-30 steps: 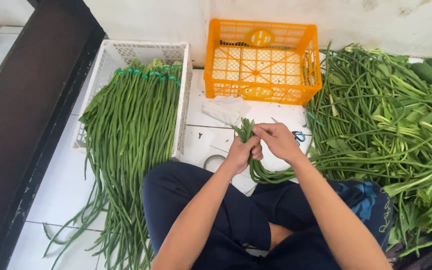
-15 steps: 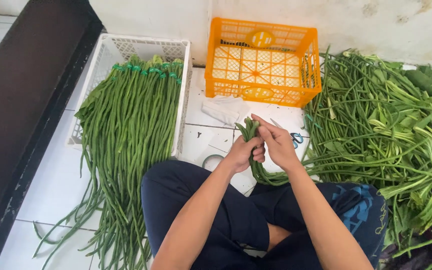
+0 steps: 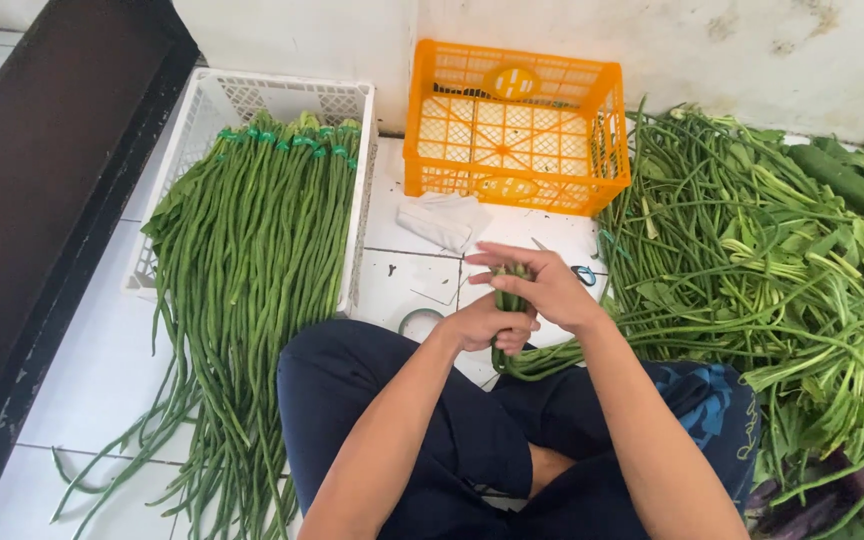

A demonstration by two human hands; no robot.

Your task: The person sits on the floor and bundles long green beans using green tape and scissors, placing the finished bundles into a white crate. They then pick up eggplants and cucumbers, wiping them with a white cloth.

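Observation:
I sit cross-legged on a white tiled floor. My left hand is closed around a small bunch of long green beans held upright over my lap. My right hand lies over the top of that bunch, fingers spread across the bean ends. The bunch's lower ends curve down and to the right towards my knee. A roll of tape lies on the floor just left of my left hand.
A white crate at the left holds tied bundles of long beans that spill onto the floor. An orange crate stands by the wall. A white cloth and scissors lie ahead. Loose greens are heaped at right.
The bunch has been turned more upright in my left hand. My right hand has shifted from its side to over its top.

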